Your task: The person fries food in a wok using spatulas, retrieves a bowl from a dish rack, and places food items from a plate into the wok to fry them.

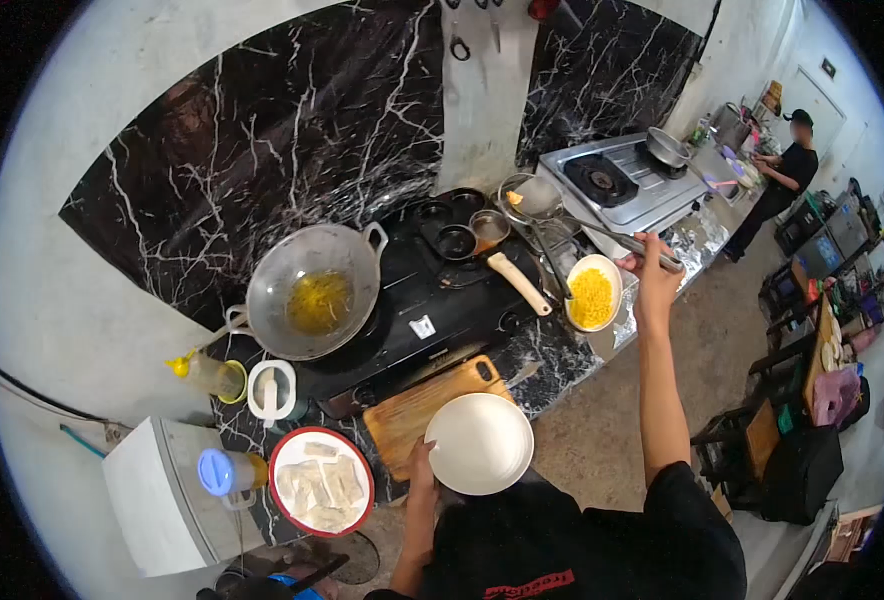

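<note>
My left hand (422, 467) grips the rim of an empty white bowl (481, 444) in front of my body, beside a wooden cutting board (412, 412). My right hand (654, 270) is closed round the handle of a wire strainer (537, 196), whose basket is over the area between the two stoves, with a small orange piece in it. Below the strainer's handle stands a white bowl of yellow bits (592, 298). At the left, a wok (312, 290) with yellowish oil and bits sits on the black stove (422, 325).
A red-rimmed plate (322, 481) holds pale floury pieces. Near it are a blue-lidded jug (230, 471), a white container (272, 390) and a yellow-capped bottle (202, 371). A silver stove (612, 180) stands farther right. Another person (792, 170) works at the counter's far end.
</note>
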Tool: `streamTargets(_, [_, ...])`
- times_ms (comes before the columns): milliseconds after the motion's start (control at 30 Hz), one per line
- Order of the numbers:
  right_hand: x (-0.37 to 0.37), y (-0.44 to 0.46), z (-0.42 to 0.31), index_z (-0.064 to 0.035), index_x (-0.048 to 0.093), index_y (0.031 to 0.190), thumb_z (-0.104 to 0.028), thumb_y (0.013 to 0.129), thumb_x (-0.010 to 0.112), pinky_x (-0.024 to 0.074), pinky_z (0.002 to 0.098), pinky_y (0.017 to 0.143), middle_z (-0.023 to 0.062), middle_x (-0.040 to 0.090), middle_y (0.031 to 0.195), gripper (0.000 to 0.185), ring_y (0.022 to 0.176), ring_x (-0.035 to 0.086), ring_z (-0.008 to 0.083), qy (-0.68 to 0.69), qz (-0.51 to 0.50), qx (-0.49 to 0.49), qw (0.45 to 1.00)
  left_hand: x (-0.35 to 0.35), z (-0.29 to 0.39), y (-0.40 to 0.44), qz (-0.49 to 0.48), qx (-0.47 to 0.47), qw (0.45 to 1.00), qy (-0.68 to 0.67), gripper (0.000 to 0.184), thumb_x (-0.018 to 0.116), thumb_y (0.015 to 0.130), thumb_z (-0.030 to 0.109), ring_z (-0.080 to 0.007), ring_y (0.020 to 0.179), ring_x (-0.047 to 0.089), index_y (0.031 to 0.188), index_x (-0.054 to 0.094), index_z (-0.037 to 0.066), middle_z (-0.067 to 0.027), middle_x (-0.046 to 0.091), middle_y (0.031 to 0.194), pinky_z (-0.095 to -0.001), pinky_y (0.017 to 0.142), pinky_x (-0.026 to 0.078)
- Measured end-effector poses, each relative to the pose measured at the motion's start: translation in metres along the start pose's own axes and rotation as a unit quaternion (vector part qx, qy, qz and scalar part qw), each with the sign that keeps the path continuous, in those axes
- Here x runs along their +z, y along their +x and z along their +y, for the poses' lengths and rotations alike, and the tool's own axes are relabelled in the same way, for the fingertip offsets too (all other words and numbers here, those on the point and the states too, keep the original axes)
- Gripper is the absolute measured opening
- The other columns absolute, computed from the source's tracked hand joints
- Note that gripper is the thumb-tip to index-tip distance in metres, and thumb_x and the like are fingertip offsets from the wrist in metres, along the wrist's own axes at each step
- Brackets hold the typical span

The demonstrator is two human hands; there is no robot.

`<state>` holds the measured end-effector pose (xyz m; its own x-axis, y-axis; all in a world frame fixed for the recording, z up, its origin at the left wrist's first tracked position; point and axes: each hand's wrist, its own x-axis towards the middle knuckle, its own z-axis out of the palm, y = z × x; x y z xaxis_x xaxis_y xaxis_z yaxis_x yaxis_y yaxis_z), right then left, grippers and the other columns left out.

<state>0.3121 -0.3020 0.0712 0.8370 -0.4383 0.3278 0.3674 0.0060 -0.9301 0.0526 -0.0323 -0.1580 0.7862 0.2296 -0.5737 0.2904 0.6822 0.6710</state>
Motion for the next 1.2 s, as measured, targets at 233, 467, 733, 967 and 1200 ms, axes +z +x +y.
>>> streamTargets(233, [0.011, 0.067, 0.083, 0.0086, 0.061, 0.089, -0.023, 0.091, 0.054, 0.0525, 0.0255, 0.053, 0.0077, 0.059, 0.063, 0.033, 0.052, 0.059, 0.0136, 0.012, -0.008, -0.009, 1.000, 0.006, -0.016, 0.015, 0.031, 0.032, 0.999, -0.029, 0.033, 0.048, 0.080, 0.014, -0.0204, 0.088, 0.059, 0.108, 0.053, -0.002, -0.0120, 0.060, 0.097, -0.0302, 0.077, 0.048])
streamTargets(467, [0.036, 0.120, 0.188, 0.0079, 0.064, 0.090, -0.019, 0.089, 0.057, 0.0478, 0.0253, 0.049, 0.0102, 0.063, 0.071, 0.028, 0.054, 0.058, 0.0122, -0.034, -0.060, -0.016, 0.998, 0.051, -0.036, 0.021, 0.143, 0.051, 0.988, 0.008, 0.030, 0.050, 0.081, 0.013, -0.0138, 0.076, 0.061, 0.110, 0.055, 0.005, -0.0065, 0.061, 0.092, -0.0257, 0.063, 0.050])
streamTargets(733, [0.029, 0.153, 0.218, -0.0002, 0.065, 0.088, -0.009, 0.081, 0.061, 0.0426, 0.0370, 0.059, 0.0150, 0.056, 0.070, 0.012, 0.065, 0.055, 0.0323, -0.212, -0.234, -0.305, 0.898, 0.118, -0.071, 0.021, 0.169, 0.023, 0.985, -0.020, 0.029, 0.053, 0.084, 0.016, -0.0100, 0.081, 0.060, 0.111, 0.055, 0.007, -0.0025, 0.061, 0.096, -0.0205, 0.062, 0.049])
streamTargets(967, [0.015, 0.164, 0.201, 0.0031, 0.064, 0.087, -0.006, 0.082, 0.059, 0.0430, 0.0361, 0.060, 0.0172, 0.057, 0.073, 0.012, 0.066, 0.056, 0.0303, -0.218, -0.273, -0.289, 0.891, 0.146, -0.081, 0.022, 0.163, 0.029, 0.986, -0.018, 0.033, 0.050, 0.083, 0.014, -0.0122, 0.088, 0.060, 0.115, 0.050, 0.005, -0.0052, 0.059, 0.102, -0.0240, 0.070, 0.051])
streamTargets(1200, [-0.005, 0.182, 0.213, 0.0055, 0.061, 0.089, -0.022, 0.092, 0.052, 0.0460, 0.0242, 0.056, 0.0091, 0.063, 0.081, 0.029, 0.051, 0.056, 0.0152, 0.071, -0.050, 0.059, 0.994, 0.152, -0.094, 0.032, 0.147, 0.040, 0.987, -0.050, 0.039, 0.053, 0.083, 0.012, -0.0151, 0.090, 0.059, 0.121, 0.046, 0.003, -0.0074, 0.058, 0.105, -0.0291, 0.077, 0.052])
